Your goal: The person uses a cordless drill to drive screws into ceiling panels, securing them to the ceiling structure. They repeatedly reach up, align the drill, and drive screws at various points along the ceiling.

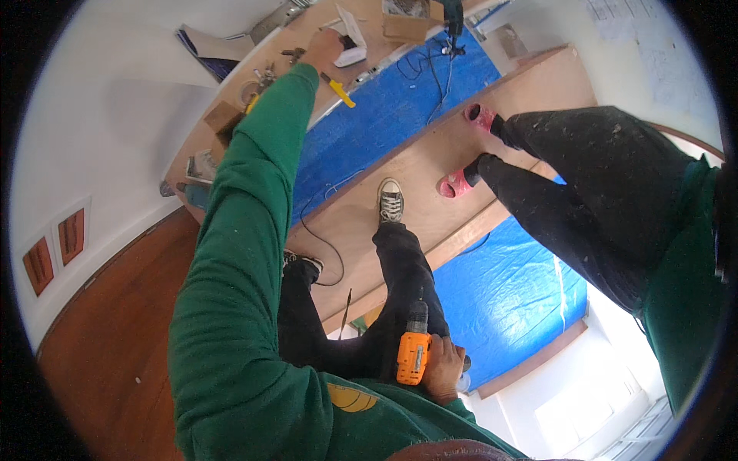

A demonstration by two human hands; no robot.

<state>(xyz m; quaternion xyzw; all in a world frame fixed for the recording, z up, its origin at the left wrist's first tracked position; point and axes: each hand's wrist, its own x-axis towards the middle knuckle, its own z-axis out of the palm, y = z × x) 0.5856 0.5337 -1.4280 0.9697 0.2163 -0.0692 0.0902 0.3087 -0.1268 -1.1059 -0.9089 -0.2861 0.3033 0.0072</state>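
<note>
Reaching forward across the bench [373, 38], the left hand [323, 49] is resting at a white box [354, 56] with something black inside. Its fingers are bending toward the box; fingertips are being hidden, so I cannot tell whether they are grasping anything. Right hand [443, 369]: curling closed around the orange drill [413, 357], low against the body. The drill's chuck is pointing forward, away from the wearer.

Surroundings: a yellow tool [339, 91] is lying just beside the left hand, its end jutting past the bench edge. A cardboard box [403, 29] is standing to the right of the white box, with a dark power tool [454, 17] sitting beyond it. Loose metal hardware [265, 77] is lying to the left of the hand. Blue sheeting [338, 150] is spreading between the bench and a wooden plank [427, 211], on which the wearer is standing. A cable [343, 265] is looping near the left shoe.

In the way: the green left sleeve [238, 230] is covering part of the bench. A co-worker's legs [592, 146] are occupying the plank's right side.
</note>
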